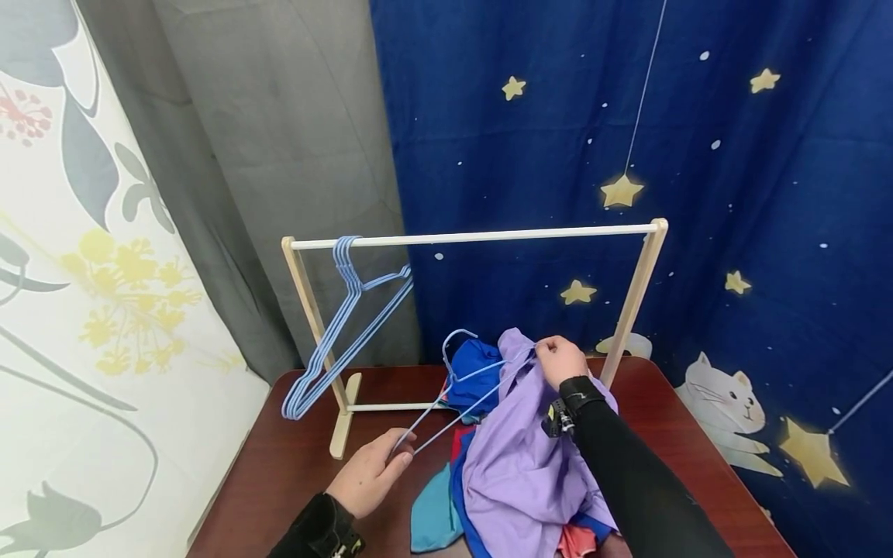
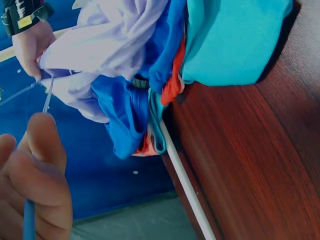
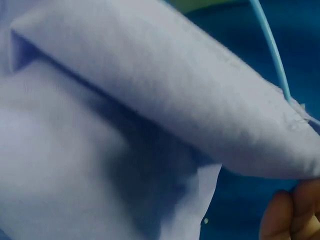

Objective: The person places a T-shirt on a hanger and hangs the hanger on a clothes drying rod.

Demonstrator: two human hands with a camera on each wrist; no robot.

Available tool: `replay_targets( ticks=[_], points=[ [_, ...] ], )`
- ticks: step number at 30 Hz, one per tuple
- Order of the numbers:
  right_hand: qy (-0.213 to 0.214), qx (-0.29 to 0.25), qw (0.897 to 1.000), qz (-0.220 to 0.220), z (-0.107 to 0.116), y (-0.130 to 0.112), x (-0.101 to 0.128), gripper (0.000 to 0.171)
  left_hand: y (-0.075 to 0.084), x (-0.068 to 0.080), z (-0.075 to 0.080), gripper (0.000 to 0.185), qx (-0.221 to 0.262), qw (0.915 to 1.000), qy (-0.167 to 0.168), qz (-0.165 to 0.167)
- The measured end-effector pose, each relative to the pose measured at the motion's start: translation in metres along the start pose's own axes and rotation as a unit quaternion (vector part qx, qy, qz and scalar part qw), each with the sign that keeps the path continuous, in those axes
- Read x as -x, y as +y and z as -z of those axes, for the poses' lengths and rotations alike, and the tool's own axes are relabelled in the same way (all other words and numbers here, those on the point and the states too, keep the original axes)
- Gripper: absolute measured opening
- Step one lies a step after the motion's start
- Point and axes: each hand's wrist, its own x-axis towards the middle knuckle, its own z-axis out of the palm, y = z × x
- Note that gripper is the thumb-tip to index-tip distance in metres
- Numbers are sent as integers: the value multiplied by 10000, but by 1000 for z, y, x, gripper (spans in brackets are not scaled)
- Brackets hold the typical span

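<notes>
The left hand pinches one end of a blue wire hanger in front of the wooden clothes rack; the right hand grips the lilac shirt at the hanger's other end. Judged step: threading the hanger into the shirt; next, that end must slide inside the fabric.

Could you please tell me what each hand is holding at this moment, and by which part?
The left hand pinches the blue wire hanger at its lower corner. The right hand grips the lilac garment at its top edge, where the hanger's arm enters it.

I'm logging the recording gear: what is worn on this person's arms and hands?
Both hands are bare. The right arm has a long black sleeve, with a black wrist strap carrying a small device with yellow-green marks. The left arm has a black cuff and a similar strap.
</notes>
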Motion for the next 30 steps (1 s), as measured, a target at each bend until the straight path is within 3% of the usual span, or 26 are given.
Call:
replay_targets(
  ticks=[7,14,21,27,30],
  points=[
    [-320,91,9988,361,-8,-10,1,46,9,-3,-7,34,-224,9996,185,62],
    [-679,49,9970,381,-7,-18,6,58,13,-4,-13,37,-433,9988,227,-12],
    [-672,613,9926,809,-11,-20,11,41,16,-5,-14,38,-585,9980,246,-70],
    [-529,1156,9861,1070,-13,-28,17,41,19,-10,-16,34,-723,9968,351,4],
    [-367,1417,9824,1161,-11,-29,20,33,21,-11,-17,31,-729,9966,388,5]
  ],
)
